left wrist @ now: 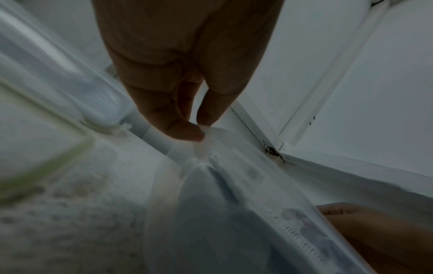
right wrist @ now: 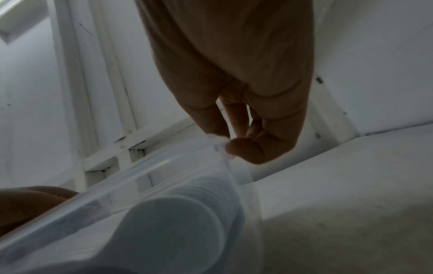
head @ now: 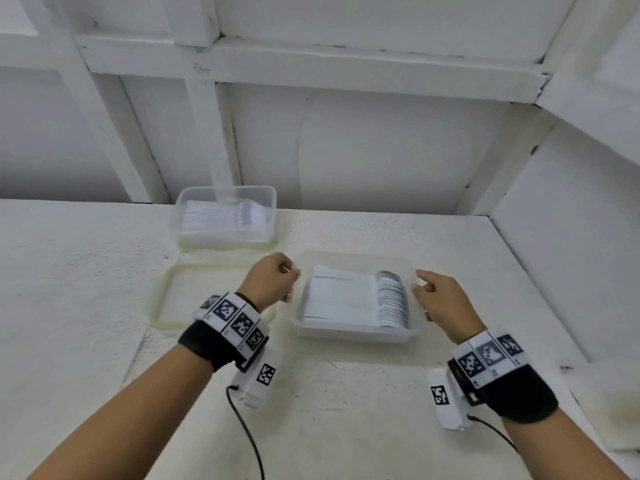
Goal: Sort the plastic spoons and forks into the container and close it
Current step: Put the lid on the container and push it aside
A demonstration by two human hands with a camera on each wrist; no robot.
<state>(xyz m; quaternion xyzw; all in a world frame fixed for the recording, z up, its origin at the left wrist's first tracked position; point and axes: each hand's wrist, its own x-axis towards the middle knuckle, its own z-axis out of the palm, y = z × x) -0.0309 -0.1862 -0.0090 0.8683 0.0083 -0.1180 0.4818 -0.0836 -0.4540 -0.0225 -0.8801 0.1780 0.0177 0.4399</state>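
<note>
A clear plastic container [head: 356,332] sits on the table in front of me, filled with a neat row of white plastic spoons [head: 393,299], bowls to the right. My left hand [head: 289,278] pinches its left rim between thumb and finger [left wrist: 199,128]. My right hand [head: 420,284] pinches the right rim near the far corner [right wrist: 222,142]. A lid with a green seal [head: 166,292] lies flat on the table to the left, partly under my left wrist. The wrist views are blurred; the spoons [right wrist: 175,222] show through the clear wall [right wrist: 164,166].
A second clear container [head: 225,216] holding white cutlery stands at the back by the wall, with a green-edged lid at its base. White walls close in behind and on the right. Cables trail from both wrist cameras over the white table [head: 346,410].
</note>
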